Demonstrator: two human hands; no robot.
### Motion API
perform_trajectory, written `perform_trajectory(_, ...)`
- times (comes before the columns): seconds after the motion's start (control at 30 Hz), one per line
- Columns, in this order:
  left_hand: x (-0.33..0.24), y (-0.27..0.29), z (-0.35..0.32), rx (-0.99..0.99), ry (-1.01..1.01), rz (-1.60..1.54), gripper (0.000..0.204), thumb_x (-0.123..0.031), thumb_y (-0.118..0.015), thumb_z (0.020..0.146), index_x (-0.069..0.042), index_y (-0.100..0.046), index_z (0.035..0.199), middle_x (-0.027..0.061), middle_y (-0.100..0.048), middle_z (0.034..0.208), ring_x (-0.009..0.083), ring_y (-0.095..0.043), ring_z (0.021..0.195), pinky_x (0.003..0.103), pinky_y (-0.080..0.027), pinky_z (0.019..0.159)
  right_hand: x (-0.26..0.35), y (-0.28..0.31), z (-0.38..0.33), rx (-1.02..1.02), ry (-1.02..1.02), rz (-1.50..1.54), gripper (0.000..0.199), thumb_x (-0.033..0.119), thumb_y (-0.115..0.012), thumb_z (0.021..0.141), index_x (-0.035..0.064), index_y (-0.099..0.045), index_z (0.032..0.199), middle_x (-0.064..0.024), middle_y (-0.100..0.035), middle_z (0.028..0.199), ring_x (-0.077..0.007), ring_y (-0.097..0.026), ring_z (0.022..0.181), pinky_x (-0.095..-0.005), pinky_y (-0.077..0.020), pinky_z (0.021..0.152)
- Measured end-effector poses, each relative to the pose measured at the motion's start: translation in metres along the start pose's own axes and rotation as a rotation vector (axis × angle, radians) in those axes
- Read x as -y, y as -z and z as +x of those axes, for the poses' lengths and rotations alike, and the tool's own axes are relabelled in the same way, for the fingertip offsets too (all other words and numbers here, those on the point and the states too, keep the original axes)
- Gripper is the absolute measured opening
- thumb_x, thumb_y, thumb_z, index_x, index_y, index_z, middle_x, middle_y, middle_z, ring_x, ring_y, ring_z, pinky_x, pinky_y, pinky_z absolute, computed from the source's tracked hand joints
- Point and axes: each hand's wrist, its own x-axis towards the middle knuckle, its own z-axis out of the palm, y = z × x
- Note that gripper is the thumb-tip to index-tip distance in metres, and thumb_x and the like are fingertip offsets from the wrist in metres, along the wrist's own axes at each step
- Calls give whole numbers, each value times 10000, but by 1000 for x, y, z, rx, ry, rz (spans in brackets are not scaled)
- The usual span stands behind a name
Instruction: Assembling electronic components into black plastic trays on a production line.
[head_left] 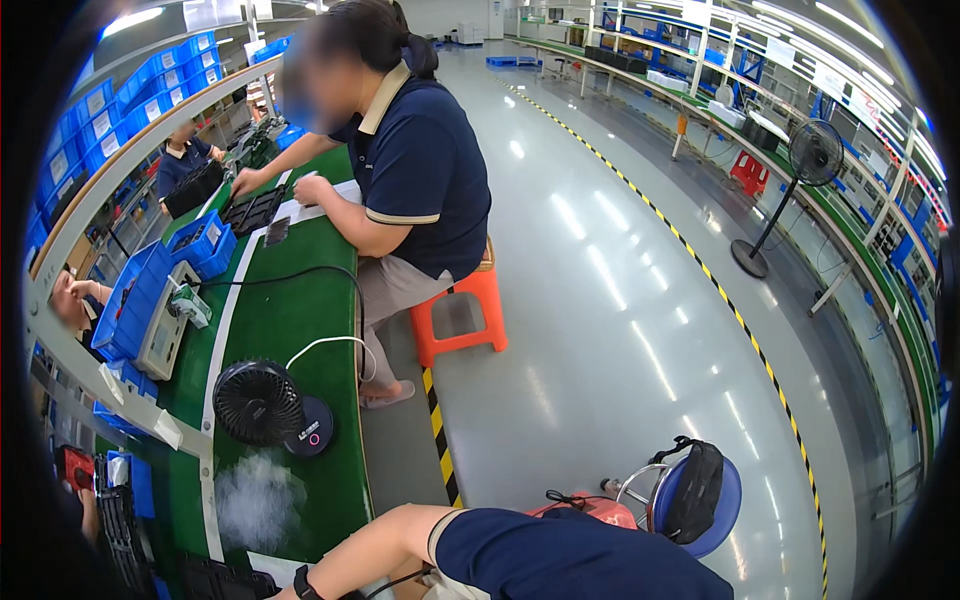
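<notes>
A bare forearm (385, 545) with a navy sleeve and a dark wristband comes in along the lower edge, and it appears to be my right arm. Only a sliver of my right hand (287, 594) shows past the wristband, its fingers cut off by the frame. Closest to it are a white sheet (272, 568) and a black tray-like part (222, 578) on the green bench (310, 310). A thin black cable passes under the forearm. My left hand is out of view. Farther up the bench stands a small black desk fan (258, 402) with a white cord.
A co-worker (425, 170) sits on an orange stool (460, 315), hands at a black tray (255, 208). Blue bins (135, 300) line the bench's far side. On the right are a blue round stool (722, 500) with a black bag (697, 490), and a pedestal fan (815, 155).
</notes>
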Motion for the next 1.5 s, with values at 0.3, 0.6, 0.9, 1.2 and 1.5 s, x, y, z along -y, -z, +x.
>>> perform_trajectory(0.3, -7, -4, -7, -160, 24, 44, 161, -69, -628, 801, 86, -635, 846, 138, -644, 774, 176, -595, 677, 275, -501, 644, 27, 14, 4, 4, -90, 35, 157, 177, -670, 670, 36, -598, 674, -77, -598, 602, -206, -588, 543, -298, -446, 488)
perform_trajectory(0.6, 11, -14, -4, -118, 18, -43, 47, -14, -605, 782, 27, -600, 805, 73, -602, 725, 105, -569, 634, 214, -441, 563, 38, 25, 2, 127, -453, 137, 127, 112, -664, 732, 23, -576, 710, -28, -554, 607, -83, -522, 537, -228, -419, 494)
perform_trajectory(0.9, 10, -3, -10, -84, 100, -112, 66, 11, -624, 756, 29, -617, 819, 66, -620, 747, 105, -597, 673, 210, -468, 621, 45, 21, 5, 135, -380, -8, 106, 94, -691, 712, 29, -622, 760, -32, -591, 674, -104, -543, 581, -220, -424, 535)
perform_trajectory(1.2, 13, -8, -10, -50, 152, -254, 70, 4, -620, 762, 30, -608, 826, 61, -616, 801, 107, -601, 719, 214, -477, 655, 47, 22, 6, 170, -466, 81, 102, 103, -672, 727, 40, -592, 738, -22, -574, 648, -105, -542, 576, -226, -410, 521)
perform_trajectory(1.5, 17, -16, -15, -8, 257, -534, 186, -69, -607, 805, 22, -576, 964, 95, -612, 917, 129, -602, 828, 247, -489, 724, 52, 21, -1, 284, -410, -92, 291, 75, -659, 735, 52, -559, 1007, -57, -577, 674, -113, -569, 590, -253, -472, 581)
